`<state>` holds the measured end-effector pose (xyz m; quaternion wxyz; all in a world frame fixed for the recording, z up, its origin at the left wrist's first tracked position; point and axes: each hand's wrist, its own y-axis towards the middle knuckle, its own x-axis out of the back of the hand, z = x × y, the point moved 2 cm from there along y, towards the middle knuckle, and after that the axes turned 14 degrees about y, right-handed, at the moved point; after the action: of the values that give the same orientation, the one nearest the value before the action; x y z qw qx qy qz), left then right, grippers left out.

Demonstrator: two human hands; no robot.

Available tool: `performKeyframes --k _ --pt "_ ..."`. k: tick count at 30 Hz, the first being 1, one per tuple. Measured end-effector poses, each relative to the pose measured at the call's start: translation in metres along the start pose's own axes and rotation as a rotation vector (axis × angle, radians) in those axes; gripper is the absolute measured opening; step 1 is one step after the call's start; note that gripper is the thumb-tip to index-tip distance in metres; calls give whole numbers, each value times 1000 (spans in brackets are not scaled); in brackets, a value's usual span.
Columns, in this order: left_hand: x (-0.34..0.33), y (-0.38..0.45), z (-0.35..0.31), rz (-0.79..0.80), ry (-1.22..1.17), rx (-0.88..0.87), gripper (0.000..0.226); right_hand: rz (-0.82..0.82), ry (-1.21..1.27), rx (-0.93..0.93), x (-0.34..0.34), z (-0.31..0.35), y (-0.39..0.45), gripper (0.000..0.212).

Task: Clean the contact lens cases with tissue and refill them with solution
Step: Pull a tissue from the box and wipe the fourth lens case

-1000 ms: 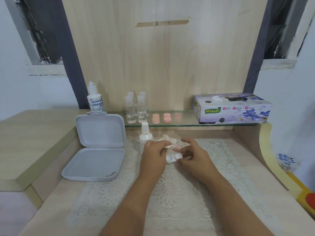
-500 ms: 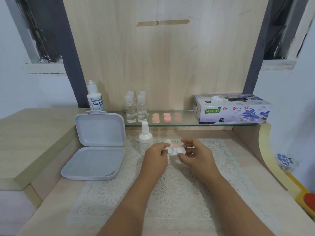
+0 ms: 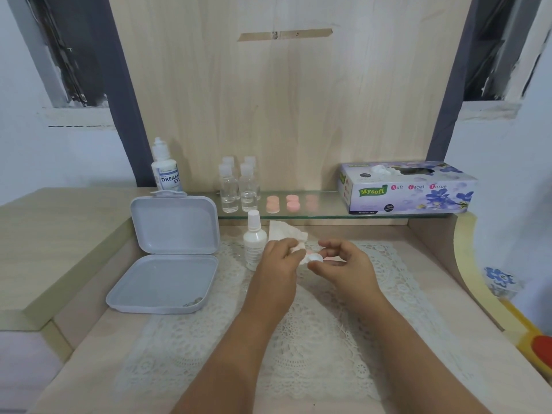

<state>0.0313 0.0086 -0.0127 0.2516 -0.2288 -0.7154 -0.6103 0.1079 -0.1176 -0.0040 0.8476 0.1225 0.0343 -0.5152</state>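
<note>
The left hand (image 3: pixel 276 265) pinches a crumpled white tissue (image 3: pixel 285 233) between thumb and fingers (image 3: pixel 291 245), pressing it into the small white-and-pink contact lens case (image 3: pixel 315 256), which the right hand (image 3: pixel 346 264) clamps by its rim with curled fingers, just above the white lace mat (image 3: pixel 298 339) on the counter. To wipe well, I would twist the tissue into each well and keep the case level. The white spray bottle (image 3: pixel 254 240) stands just left, handy for refilling; the open grey box (image 3: pixel 167 258) lies farther left.
</note>
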Motion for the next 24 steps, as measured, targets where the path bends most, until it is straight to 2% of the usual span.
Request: performKeyframes --k 3,10,19,24 --pt "5 2 0 -22 14 -47 29 -16 74 -26 0 2 0 40" --pt "6 0 -1 35 7 -121 28 -20 64 -46 2 1 1 41" --pt "2 -2 -4 45 -12 -78 22 16 -38 -29 0 1 1 41" --pt "7 -2 -6 52 -139 68 23 -2 -20 -17 0 3 -1 41"
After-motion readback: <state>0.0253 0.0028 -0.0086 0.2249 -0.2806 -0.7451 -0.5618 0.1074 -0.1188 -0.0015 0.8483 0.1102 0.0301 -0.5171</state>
